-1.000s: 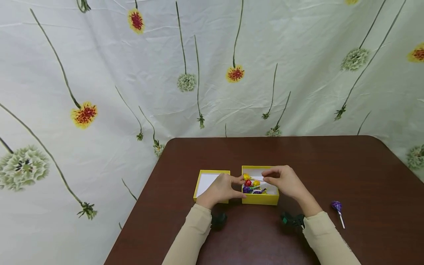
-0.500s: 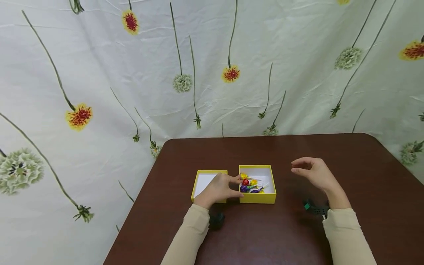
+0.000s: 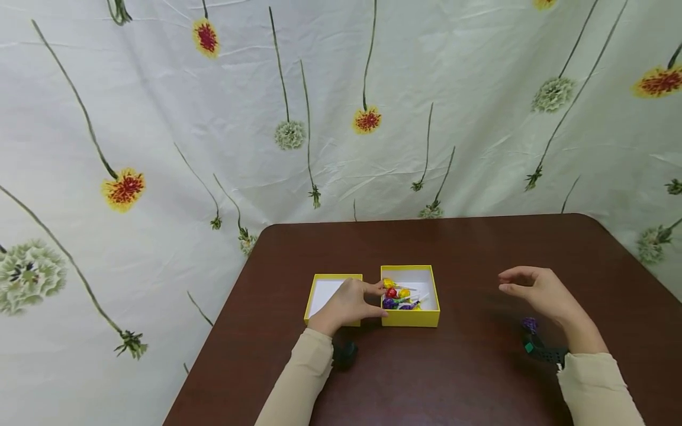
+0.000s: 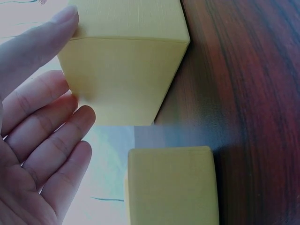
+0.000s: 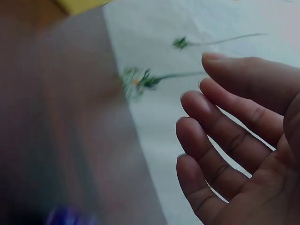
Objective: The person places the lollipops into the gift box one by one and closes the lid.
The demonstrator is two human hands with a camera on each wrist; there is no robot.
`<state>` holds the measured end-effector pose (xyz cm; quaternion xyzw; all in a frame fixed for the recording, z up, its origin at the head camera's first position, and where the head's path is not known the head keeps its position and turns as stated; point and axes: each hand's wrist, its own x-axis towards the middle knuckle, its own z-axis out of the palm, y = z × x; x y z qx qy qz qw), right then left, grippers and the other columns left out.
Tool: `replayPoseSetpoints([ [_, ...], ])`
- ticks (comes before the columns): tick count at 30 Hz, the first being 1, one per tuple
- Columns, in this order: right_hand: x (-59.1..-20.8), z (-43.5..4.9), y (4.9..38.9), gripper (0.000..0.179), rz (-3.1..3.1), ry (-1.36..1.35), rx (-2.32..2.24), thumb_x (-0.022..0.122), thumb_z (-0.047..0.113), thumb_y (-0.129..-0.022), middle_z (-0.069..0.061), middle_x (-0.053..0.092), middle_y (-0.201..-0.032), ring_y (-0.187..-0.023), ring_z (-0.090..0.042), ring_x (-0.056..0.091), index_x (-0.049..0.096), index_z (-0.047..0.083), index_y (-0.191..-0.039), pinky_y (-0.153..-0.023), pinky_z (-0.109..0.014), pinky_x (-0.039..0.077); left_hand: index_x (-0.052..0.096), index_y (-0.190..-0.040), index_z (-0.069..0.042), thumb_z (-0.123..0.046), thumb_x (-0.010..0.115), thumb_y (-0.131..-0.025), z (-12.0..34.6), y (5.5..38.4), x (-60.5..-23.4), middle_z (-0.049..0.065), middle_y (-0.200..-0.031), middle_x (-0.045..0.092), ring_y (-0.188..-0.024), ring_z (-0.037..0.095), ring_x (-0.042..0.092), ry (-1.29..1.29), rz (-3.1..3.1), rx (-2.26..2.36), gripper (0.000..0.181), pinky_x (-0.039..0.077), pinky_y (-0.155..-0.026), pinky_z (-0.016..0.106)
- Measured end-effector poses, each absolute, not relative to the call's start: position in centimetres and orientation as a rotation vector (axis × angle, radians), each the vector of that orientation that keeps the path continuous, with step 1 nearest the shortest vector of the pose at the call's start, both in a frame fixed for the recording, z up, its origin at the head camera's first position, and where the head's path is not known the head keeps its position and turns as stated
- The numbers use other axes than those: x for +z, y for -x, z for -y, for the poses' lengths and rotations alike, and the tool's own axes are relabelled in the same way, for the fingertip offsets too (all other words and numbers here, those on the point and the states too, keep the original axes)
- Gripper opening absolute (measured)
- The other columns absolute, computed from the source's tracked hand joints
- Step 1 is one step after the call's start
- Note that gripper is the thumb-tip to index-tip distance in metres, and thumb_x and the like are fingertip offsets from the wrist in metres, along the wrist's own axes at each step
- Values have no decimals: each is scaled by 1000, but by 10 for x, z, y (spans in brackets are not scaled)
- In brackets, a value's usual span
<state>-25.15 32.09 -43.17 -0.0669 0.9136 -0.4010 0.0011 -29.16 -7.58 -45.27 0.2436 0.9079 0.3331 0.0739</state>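
Note:
A yellow box with a white inside stands on the table, with several lollipops in it, wrapped in yellow, red and purple. My left hand rests at its left side; the thumb is by the front corner and the index finger by the left rim. In the left wrist view, the fingers lie slightly bent against the box wall. My right hand hovers over the table at the right, fingers loosely bent and holding nothing. Below it lies a purple lollipop, its stick hidden by the wrist camera.
A shallow yellow tray-like lid with a white inside lies left of the box, partly behind my left hand. The dark brown table has rounded far corners. Beyond it hangs a white flowered cloth.
My right hand has left the box and travelled right, to above the loose purple lollipop. My left hand has stayed at the box. The head view has shifted slightly.

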Motion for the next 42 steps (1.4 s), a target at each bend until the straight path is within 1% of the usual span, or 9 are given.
replayPoseSetpoints([
  [7,-457,-349,232,42,-2841,99,-1195,68,30,-96,-26,65,-126,-93,8,53,67,-2,-123,-72,-25,53,72,-123,-9,-33,86,-79,78,291,-454,2,-135,63,-124,23,62,-739,-2716,1011,52,53,-101,35],
  [12,-467,-359,225,48,-2802,14,-1216,69,31,-96,-29,62,-129,-106,-24,64,64,-5,-127,-76,-32,54,72,-123,-9,-33,85,-79,77,292,-452,2,-136,63,-125,23,62,-715,-2703,1030,51,52,-102,35],
  [15,-471,-360,225,51,-2766,0,-1246,69,32,-96,-33,58,-134,-119,-48,54,62,-6,-129,-83,-44,55,72,-123,-9,-33,85,-80,78,292,-450,2,-136,63,-126,23,61,-701,-2701,1033,51,51,-102,35],
  [18,-475,-360,225,52,-2723,8,-1245,68,32,-96,-35,53,-138,-124,-54,49,61,-7,-130,-86,-51,54,72,-123,-10,-34,85,-80,78,291,-450,1,-136,63,-124,24,62,-691,-2699,1027,52,53,-100,32],
  [20,-477,-360,224,52,-2702,10,-1230,68,33,-96,-35,53,-138,-120,-50,55,61,-6,-130,-85,-49,55,72,-123,-10,-36,85,-79,77,291,-450,1,-136,63,-123,24,63,-697,-2704,1019,52,53,-98,31],
  [23,-478,-362,224,53,-2679,9,-1219,69,34,-95,-30,60,-132,-105,-24,66,62,-6,-129,-80,-37,56,73,-123,-11,-37,85,-79,77,291,-451,0,-136,63,-121,24,63,-695,-2706,1016,52,53,-97,30],
  [27,-478,-363,224,52,-2670,21,-1206,70,32,-94,-20,69,-120,-89,3,60,62,-8,-128,-75,-27,53,73,-122,-11,-37,85,-79,78,290,-450,0,-136,63,-122,24,63,-682,-2708,1012,52,53,-99,31],
  [36,-479,-361,224,44,-2717,38,-1173,71,26,-94,-12,72,-109,-84,2,59,65,-9,-121,-71,-24,51,73,-123,-11,-37,85,-79,78,290,-451,0,-136,63,-124,24,62,-675,-2705,1019,52,52,-102,35],
  [42,-477,-360,222,42,-2759,24,-1132,73,29,-92,-18,72,-113,-94,-11,62,69,-5,-116,-72,-27,51,72,-124,-12,-37,85,-79,78,290,-450,-1,-137,62,-125,23,61,-674,-2699,1022,53,51,-102,35],
])
